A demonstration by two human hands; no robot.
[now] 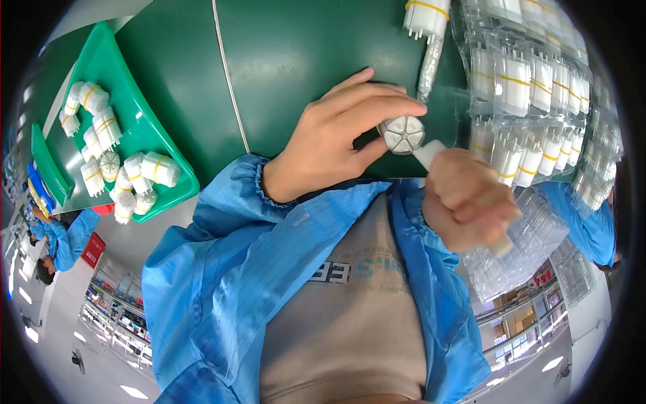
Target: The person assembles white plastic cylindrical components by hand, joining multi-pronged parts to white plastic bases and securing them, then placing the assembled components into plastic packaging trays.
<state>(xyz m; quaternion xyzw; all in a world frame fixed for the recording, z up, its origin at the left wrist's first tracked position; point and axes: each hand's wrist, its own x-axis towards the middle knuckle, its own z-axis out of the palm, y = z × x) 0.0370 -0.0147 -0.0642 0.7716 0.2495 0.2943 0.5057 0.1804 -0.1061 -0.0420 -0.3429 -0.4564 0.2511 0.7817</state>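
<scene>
The left hand (pixel 336 135) pinches a round white filter part (pixel 402 134), while the right hand (pixel 468 202), fisted, grips a white rod (pixel 431 156). Rod meets part; the step appears to be pressing, which calls for steady alignment.

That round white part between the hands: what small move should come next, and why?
Probably press the white stick in the right hand a little further against the round part. The left hand pinches the part steady, and the stick's tip already meets its edge.

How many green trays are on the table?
2. The big green tray sits at the left, holding white banded parts. A second green tray lies beyond it, nearer the picture's left rim. More may be out of view.
</scene>
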